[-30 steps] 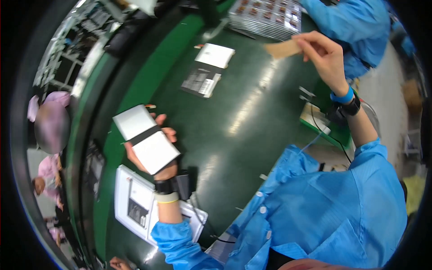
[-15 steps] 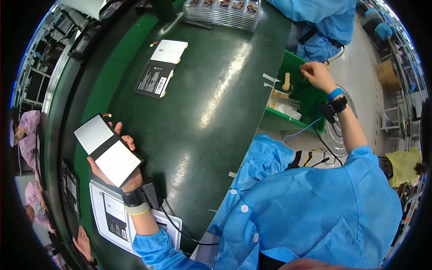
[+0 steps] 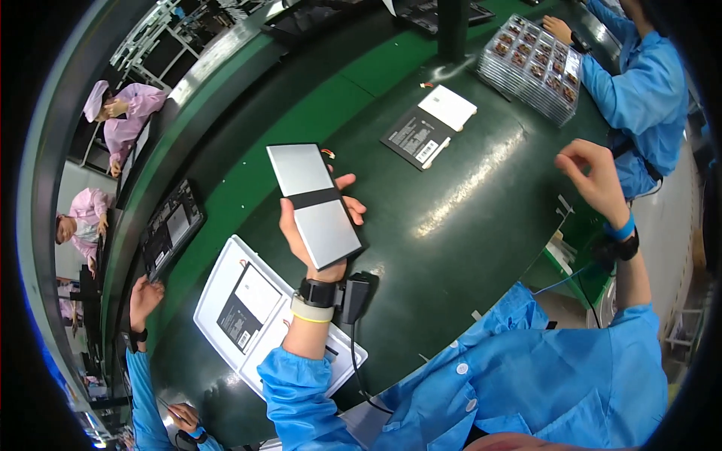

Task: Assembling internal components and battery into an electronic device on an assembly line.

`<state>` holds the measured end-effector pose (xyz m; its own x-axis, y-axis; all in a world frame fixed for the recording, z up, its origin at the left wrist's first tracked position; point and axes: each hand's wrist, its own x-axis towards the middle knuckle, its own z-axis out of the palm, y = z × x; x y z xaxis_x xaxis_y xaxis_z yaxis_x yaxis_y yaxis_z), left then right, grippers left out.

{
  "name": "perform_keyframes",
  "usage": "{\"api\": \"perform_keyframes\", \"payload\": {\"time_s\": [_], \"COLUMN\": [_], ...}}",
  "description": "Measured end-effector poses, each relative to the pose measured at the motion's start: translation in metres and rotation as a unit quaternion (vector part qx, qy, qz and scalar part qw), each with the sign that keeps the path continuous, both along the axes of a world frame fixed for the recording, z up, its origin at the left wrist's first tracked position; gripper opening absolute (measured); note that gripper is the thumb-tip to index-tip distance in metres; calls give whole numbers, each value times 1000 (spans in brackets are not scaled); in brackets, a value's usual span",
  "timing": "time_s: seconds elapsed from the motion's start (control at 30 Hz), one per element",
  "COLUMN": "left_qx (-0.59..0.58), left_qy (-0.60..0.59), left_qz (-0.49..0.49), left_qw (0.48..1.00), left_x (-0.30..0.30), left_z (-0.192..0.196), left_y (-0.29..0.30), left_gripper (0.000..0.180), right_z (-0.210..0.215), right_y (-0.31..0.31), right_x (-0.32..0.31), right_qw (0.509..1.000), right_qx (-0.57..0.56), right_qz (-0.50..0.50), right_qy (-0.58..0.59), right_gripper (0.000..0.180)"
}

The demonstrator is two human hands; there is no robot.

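Evidently, the left hand point(image 3: 299, 246) grips a flat silver battery pack point(image 3: 329, 229) above the worktop point(image 3: 436, 274), thumb along one edge, fingers at the other. The right hand point(image 3: 599, 173) is raised, loosely curled; whether it pinches anything, I cannot tell. A black-and-white pack point(image 3: 417, 137) lies near stacked clear trays point(image 3: 530, 68).

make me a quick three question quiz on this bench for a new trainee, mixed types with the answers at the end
1. Which of the person's own hands holds the two-panel silver pack?
2. True or false: a black-and-white pack lies in the white tray.
3. Where does the stack of clear trays stand: (a) on the floor, (b) on the green table, (c) inside the green bin?

Key:
1. The left hand.
2. True.
3. b.
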<state>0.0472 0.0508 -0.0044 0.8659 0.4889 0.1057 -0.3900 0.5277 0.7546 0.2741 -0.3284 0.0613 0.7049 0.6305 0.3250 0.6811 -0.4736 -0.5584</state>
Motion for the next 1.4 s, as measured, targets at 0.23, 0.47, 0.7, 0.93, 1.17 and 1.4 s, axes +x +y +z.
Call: {"api": "perform_keyframes", "payload": {"time_s": [0.23,0.47,0.7,0.93,1.17,1.4], "left_qx": [26,138,176,143,148,147], "left_qy": [-6,39,51,21,40,41], "left_qz": [5,-24,-51,-53,-53,-46], "left_qw": [1000,989,982,988,987,987], "left_x": [3,3,3,-6,-1,3], "left_z": [-4,-1,-11,-11,-8,-8], "left_y": [2,-5,-3,1,-5,-6], "left_gripper": [85,90,91,77,82,85], "right_z": [6,-29,-28,-1,-13,-21], "right_y": [151,228,236,336,373,366], "right_x": [-12,-25,19,135,208,261], "right_qw": [958,835,786,839,933,946], "right_qx": [68,213,320,321,175,51], "right_qz": [246,313,210,-22,-311,-307], "right_qy": [127,399,485,439,37,93], "right_gripper": [15,41,33,55,87,53]}}
